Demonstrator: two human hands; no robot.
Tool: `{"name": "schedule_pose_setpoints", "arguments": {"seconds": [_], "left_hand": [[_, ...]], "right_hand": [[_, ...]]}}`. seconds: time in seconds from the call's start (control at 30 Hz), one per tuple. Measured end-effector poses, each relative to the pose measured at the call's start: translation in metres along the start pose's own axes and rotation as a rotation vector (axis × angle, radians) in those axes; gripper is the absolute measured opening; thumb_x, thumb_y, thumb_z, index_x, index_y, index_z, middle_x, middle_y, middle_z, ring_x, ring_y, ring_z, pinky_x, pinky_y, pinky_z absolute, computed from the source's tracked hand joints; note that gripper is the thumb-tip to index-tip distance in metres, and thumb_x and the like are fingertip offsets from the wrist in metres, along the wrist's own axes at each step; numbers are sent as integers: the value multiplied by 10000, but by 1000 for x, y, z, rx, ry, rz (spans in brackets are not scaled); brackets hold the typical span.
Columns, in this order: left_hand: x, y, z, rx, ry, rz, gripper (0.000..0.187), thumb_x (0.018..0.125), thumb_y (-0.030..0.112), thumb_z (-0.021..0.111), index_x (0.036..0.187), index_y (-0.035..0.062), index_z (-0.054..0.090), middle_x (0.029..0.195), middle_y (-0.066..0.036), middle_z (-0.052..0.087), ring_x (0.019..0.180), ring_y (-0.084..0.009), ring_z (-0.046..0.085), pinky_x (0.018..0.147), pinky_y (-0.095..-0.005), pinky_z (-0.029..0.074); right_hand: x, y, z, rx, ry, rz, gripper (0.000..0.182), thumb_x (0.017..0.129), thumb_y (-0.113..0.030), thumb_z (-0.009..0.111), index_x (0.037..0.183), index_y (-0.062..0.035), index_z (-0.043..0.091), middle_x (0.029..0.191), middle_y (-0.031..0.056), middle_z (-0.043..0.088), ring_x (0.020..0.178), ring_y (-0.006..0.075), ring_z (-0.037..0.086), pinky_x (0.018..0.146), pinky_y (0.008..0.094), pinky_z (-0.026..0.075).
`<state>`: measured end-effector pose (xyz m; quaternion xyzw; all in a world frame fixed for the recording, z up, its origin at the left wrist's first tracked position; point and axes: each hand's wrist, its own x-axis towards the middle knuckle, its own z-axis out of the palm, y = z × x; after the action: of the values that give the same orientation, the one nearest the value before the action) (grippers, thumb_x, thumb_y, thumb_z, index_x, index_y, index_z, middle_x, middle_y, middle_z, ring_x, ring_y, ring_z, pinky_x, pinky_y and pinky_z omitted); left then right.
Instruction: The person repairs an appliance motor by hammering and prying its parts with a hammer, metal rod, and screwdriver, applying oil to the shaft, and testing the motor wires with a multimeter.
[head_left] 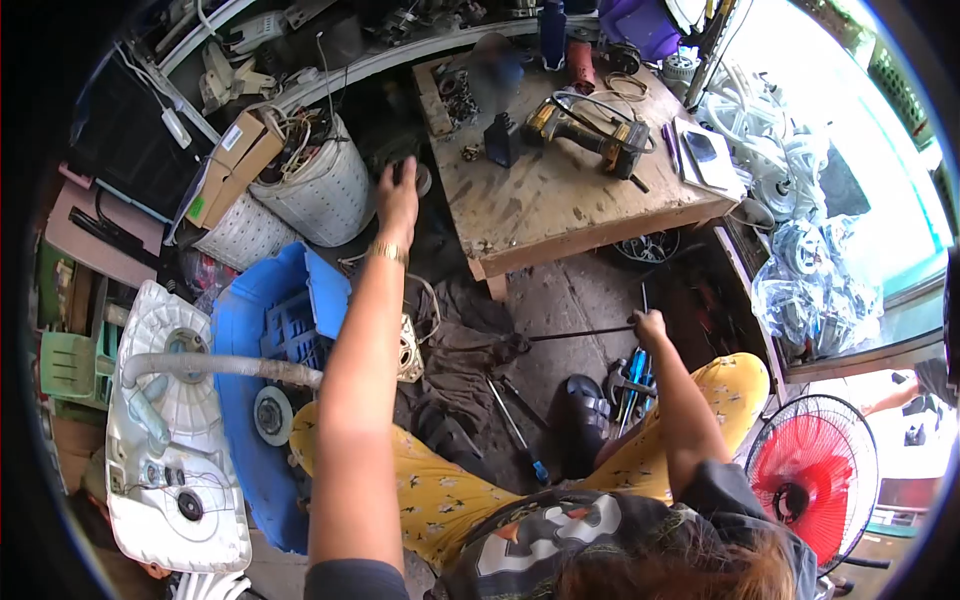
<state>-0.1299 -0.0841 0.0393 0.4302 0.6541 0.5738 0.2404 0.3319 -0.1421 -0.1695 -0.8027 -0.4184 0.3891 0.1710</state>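
My left arm stretches forward, and my left hand [398,198] hangs over the dark gap between a white perforated washer drum [325,185] and the wooden table. Its fingers are apart, with nothing seen in them. My right hand [649,327], low over the floor by my knee, is closed around the end of a thin dark rod [580,333]. A slim metal shaft [644,293] sticks up beside its fingers. Below that hand lie blue-handled tools [634,385]. A long screwdriver [520,435] with a blue handle rests on the floor between my feet, near a dark cloth [465,365].
The wooden table [560,225] ahead carries a yellow-black cordless drill [590,135] and a phone on papers [703,150]. At left stand a blue plastic housing [240,340] and a white machine panel [165,420]. A red-bladed fan [805,480] is at right, below bagged parts [815,280].
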Motion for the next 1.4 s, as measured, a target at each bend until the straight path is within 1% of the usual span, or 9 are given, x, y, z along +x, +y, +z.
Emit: {"name": "schedule_pose_setpoints", "arguments": {"seconds": [0.07, 0.27, 0.37, 0.47, 0.73, 0.9, 1.0, 1.2, 1.4], "left_hand": [[27, 28, 24, 308, 93, -17, 546, 817, 486, 572, 1162, 62, 560, 1151, -151, 576, 1051, -234, 543, 878, -300, 409], [116, 10, 83, 416, 27, 136, 561, 734, 490, 649, 1066, 41, 603, 1057, -163, 620, 981, -320, 589, 824, -365, 454], [162, -22, 87, 165, -172, 147, 613, 721, 493, 663, 1077, 1, 579, 1046, -187, 618, 990, -301, 590, 838, -361, 452], [151, -7, 47, 223, -73, 350, 638, 730, 493, 656, 1128, 6, 550, 977, -150, 641, 932, -257, 610, 803, -331, 464], [25, -150, -108, 813, -88, 10, 434, 776, 389, 603, 934, -15, 609, 858, -190, 647, 848, -356, 613, 735, -425, 467], [-55, -229, -142, 1120, -610, -489, 699, 777, 477, 587, 1188, -76, 474, 1221, -248, 493, 1144, -358, 477, 960, -372, 379], [-76, -252, -156, 994, -766, -661, 816, 714, 519, 638, 1246, -64, 431, 1265, -246, 459, 1174, -339, 457, 984, -364, 364], [-110, -204, -132, 964, -716, -472, 824, 545, 396, 797, 1187, -17, 486, 1126, -212, 572, 1072, -315, 543, 909, -368, 430], [-186, -154, -49, 1112, -608, -145, 551, 611, 245, 733, 1055, -20, 542, 1114, -297, 529, 888, -375, 608, 722, -427, 505]], "right_hand": [[39, 43, 28, 187, -60, 93, 321, 854, -339, 562, 720, -56, 627, 503, 48, 465, 402, 150, 403, 370, 317, 312], [85, 102, 59, -107, 146, 145, 376, 758, -293, 651, 904, 30, 527, 713, 156, 600, 592, 266, 598, 519, 414, 491], [55, 70, 51, -213, 252, 219, 594, 715, -329, 658, 1145, 32, 464, 1115, 252, 541, 1058, 368, 528, 906, 429, 421], [7, -1, 38, -400, 126, 282, 558, 773, -285, 575, 1279, -143, 385, 1372, 192, 298, 1230, 371, 333, 958, 515, 352], [-35, -38, 95, -678, 326, -370, 373, 767, -150, 555, 1132, -118, 483, 1265, 186, 408, 1085, 356, 472, 838, 480, 436], [-120, -21, 174, -919, -540, -942, 273, 796, -158, 456, 1036, -95, 570, 899, 158, 611, 788, 315, 604, 702, 451, 482], [-179, 28, 211, -1132, -827, -1426, 243, 812, -245, 507, 1009, -179, 633, 1078, 62, 598, 1128, 240, 475, 882, 518, 387], [-182, 50, 199, -1413, -739, -1545, 262, 775, -298, 546, 986, -197, 665, 1204, 3, 531, 1190, 220, 394, 974, 543, 270], [-160, 50, 181, -1332, -375, -1426, 222, 760, -256, 531, 849, -141, 699, 1021, 58, 548, 1084, 282, 440, 939, 558, 284]]}}
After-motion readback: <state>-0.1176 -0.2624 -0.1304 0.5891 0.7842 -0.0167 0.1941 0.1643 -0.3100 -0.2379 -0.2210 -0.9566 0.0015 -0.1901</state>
